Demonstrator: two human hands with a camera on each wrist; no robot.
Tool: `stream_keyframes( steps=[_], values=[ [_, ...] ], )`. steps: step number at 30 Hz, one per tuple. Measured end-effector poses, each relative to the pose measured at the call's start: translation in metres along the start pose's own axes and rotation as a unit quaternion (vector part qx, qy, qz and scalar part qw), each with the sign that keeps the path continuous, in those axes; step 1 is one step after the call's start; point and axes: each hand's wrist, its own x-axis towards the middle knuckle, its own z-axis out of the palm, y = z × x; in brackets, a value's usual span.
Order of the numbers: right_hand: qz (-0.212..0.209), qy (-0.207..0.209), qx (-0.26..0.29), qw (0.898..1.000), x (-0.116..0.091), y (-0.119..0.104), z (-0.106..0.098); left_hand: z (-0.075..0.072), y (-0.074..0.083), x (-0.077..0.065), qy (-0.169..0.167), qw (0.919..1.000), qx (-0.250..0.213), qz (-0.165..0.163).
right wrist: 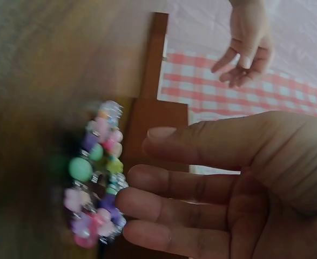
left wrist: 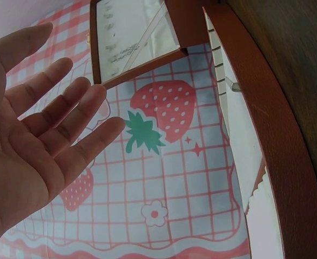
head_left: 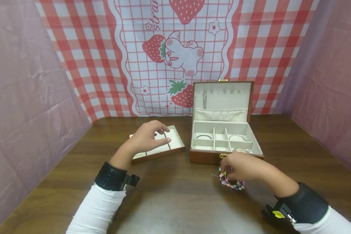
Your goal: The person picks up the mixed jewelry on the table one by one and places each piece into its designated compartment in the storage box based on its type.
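A beaded bracelet (head_left: 231,184) in pink, purple, green and yellow lies on the table in front of the jewelry box (head_left: 206,156). My right hand (head_left: 245,167) is over it, fingertips at the beads (right wrist: 82,168) in the right wrist view; whether they touch cannot be told. The thumb stands apart from the fingers. To the left, my left hand (head_left: 147,138) hovers over a shallow divided tray (head_left: 176,138), fingers loosely spread and holding nothing. The box's lid is raised, and bracelets (head_left: 204,136) sit in several of its compartments.
Inside the lid (head_left: 222,97), a silvery chain (head_left: 204,99) hangs from one of several hooks above a fabric pocket. A red-checked strawberry cloth (head_left: 152,65) rises behind the wooden table (head_left: 163,201). Pinkish cloth walls (head_left: 32,97) stand on both sides.
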Motion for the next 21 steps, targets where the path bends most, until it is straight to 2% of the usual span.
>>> stream_keyframes(
  steps=[5, 14, 21],
  values=[
    [0.02, -0.028, 0.042, 0.999, 0.002, -0.004, 0.008, 0.001, 0.002, -0.001, -0.007, 1.0, -0.001, -0.005],
    [0.008, -0.02, 0.011, 1.0, 0.005, -0.005, 0.017, 0.002, 0.003, 0.0, -0.018, 0.9998, -0.001, -0.007],
    [-0.01, -0.021, 0.002, 1.0, 0.003, -0.006, 0.013, 0.004, 0.003, 0.001, -0.025, 0.9997, -0.002, 0.002]
  ],
)
